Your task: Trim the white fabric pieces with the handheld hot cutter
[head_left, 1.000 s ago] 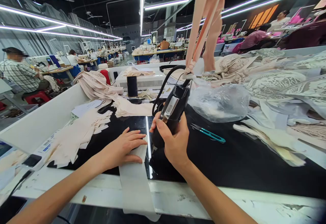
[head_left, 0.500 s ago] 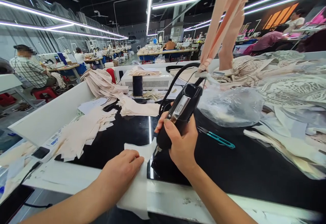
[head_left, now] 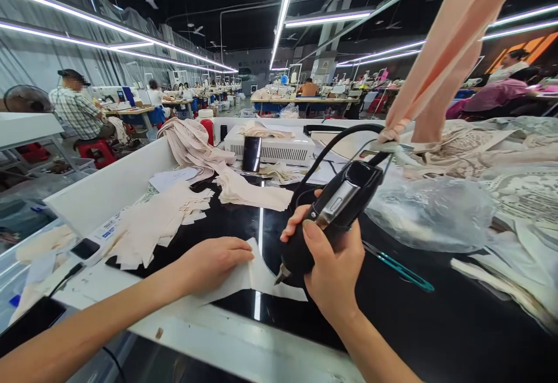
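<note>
My right hand (head_left: 335,267) is wrapped around a black corded handheld power tool (head_left: 349,182), whose pointed metal tip (head_left: 282,274) angles down to the left. The tip is over or against a small white fabric piece (head_left: 267,281); whether it touches cannot be made out. Fingers pressed together, my left hand (head_left: 213,264) grips the fabric's left part, which it partly hides. Under the fabric is a glossy black work surface (head_left: 418,330). Turquoise thread snips (head_left: 403,269) lie to the right of my right hand.
Cut fabric pieces (head_left: 152,217) lie in a heap at left, with another stack (head_left: 253,188) farther back. A clear plastic bag (head_left: 431,211) and lace fabric (head_left: 523,191) crowd the right. Pink straps (head_left: 436,75) hang down to the tool's cord. A phone (head_left: 251,153) leans against a white box (head_left: 283,151).
The view has shifted, so the table sits differently. The fabric piece now lies turned, its free end spread to the right under the tool tip. My left hand has shifted its hold on it.
</note>
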A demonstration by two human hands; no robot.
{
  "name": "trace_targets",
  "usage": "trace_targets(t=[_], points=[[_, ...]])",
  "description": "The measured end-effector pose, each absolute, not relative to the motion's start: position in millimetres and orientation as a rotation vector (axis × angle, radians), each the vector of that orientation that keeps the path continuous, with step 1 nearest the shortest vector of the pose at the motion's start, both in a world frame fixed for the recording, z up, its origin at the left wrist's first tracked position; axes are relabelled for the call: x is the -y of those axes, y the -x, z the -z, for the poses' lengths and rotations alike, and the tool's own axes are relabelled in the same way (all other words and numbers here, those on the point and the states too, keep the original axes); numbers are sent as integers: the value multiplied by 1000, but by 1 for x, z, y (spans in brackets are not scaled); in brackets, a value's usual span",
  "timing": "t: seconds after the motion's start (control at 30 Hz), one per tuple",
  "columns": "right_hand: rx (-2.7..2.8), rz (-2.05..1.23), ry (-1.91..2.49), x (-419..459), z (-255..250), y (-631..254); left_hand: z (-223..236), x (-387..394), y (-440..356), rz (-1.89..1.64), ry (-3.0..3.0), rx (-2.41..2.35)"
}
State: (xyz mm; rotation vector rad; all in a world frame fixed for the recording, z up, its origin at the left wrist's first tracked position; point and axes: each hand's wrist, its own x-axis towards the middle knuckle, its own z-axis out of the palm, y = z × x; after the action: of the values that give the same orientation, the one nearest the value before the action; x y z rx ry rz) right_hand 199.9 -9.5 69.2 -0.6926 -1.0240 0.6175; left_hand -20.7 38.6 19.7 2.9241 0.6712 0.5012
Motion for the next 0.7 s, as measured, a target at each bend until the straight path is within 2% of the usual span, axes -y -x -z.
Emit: trace_targets(t=[0.27, 0.57, 0.7], points=[[954, -642, 762, 14, -67, -211, -12, -55, -15, -512, -2942, -670], [910, -608, 759, 13, -45, -220, -1, -62, -11, -545, -2980, -602], [949, -631, 734, 14, -50, -220, -3, -61, -8, -536, -2980, -560]])
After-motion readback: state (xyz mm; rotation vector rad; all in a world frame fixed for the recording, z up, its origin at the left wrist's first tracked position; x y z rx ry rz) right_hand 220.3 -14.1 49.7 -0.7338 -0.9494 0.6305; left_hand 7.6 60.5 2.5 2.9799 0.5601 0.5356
